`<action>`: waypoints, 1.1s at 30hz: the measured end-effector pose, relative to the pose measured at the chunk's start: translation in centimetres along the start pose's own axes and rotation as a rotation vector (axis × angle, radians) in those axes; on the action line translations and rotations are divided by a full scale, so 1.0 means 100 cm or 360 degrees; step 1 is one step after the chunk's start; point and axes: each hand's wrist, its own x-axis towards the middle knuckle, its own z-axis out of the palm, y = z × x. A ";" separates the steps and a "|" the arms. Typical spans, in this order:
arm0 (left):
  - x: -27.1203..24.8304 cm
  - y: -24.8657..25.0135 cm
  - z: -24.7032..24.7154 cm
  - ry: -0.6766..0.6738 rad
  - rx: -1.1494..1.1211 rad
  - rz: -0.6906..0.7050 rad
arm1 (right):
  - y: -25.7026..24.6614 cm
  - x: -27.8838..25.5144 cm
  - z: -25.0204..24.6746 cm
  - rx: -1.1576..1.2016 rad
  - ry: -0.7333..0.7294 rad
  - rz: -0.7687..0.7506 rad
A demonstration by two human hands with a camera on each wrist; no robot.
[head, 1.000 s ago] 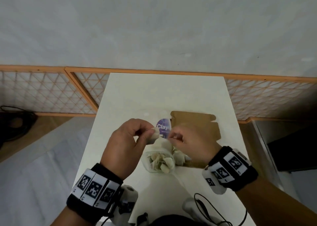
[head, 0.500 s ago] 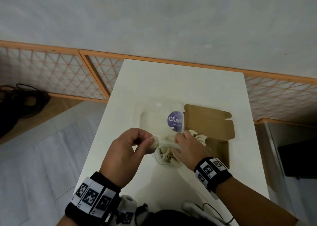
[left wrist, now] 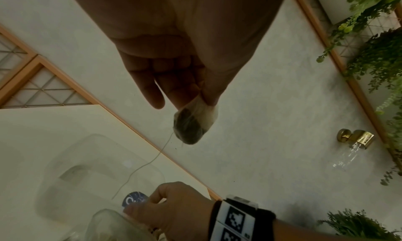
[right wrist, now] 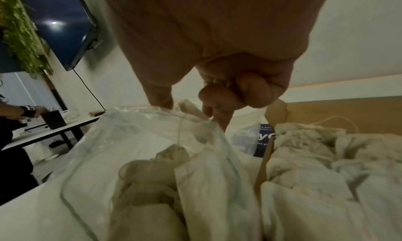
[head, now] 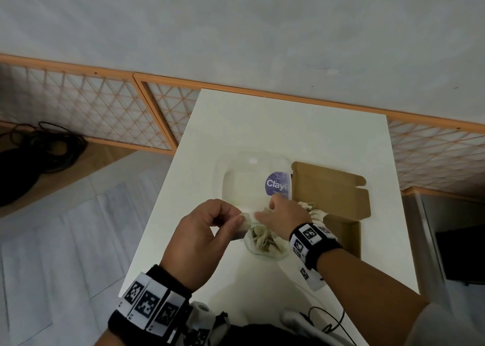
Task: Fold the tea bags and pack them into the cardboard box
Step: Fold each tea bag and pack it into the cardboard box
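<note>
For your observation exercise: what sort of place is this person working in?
Probably an office or studio workroom, not a kitchen: a plain white table, a wall-mounted dark screen, and another person at a second table behind.

i see a black band [head: 151, 303] on my left wrist faced with white square-code tags. my right wrist carries a matching black band [head: 312, 240] with the same tags, arms bare.

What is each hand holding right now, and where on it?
Left hand pinches a tea bag by its top edge. Right hand pinches the thin string; exact spot unclear.
</note>
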 end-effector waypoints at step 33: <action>0.040 0.078 0.077 -0.0603 0.0162 0.0598 | 0.049 -0.168 -0.173 0.0590 0.0310 -0.0778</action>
